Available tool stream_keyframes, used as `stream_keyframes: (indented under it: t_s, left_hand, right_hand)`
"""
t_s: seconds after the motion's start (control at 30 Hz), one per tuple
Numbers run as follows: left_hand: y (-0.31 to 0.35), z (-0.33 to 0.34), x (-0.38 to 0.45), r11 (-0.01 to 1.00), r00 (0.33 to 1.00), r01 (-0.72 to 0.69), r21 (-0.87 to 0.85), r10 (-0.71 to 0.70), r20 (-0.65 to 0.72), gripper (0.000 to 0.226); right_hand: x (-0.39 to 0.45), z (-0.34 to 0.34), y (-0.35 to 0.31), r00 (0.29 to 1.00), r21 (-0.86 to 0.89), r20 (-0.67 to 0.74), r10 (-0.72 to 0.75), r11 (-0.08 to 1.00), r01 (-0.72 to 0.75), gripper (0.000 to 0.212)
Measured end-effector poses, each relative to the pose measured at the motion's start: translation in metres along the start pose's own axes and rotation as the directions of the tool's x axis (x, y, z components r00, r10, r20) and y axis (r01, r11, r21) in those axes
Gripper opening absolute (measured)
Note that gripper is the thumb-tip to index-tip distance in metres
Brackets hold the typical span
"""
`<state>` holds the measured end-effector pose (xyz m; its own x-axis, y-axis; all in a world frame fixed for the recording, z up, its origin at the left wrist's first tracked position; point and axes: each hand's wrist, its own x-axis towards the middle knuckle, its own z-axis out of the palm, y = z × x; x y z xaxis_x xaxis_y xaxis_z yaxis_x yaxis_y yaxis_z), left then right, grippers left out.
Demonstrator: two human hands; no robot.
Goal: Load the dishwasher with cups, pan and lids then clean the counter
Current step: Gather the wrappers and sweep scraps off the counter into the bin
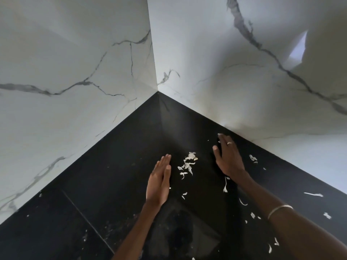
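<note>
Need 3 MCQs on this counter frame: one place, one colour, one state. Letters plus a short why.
1. Where is the biggest clump of scraps?
A. between the two hands
B. on the wall
C. left of the left hand

2. Counter colour?
A. white
B. black
C. wood brown

3. Left hand state?
A. gripping a cloth
B. fist
C. open, fingers straight

Key: 1 A, the clump lies between the left hand and the right hand. 2 B, the surface is glossy black under the white marble walls. 3 C, the fingers are straight, together, holding nothing.
</note>
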<state>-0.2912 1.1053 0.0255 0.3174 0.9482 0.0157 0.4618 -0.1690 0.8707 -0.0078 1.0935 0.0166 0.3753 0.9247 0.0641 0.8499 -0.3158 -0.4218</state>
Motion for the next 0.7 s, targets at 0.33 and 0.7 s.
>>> stream_keyframes:
  t_s: [0.33,0.7]
  left_hand:
    - [0.002,0.006,0.000,0.988,0.998,0.063,-0.139,-0.065,-0.011,0.045]
    - [0.003,0.009,0.000,0.993,0.998,0.055,-0.105,-0.056,-0.003,0.047]
  right_hand:
    - [0.005,-0.007,0.005,0.997,0.111,0.042,-0.066,0.992,0.061,0.053]
    - [-0.092,0.010,-0.072,0.797,0.235,0.344,-0.496,0.867,0.439,0.061]
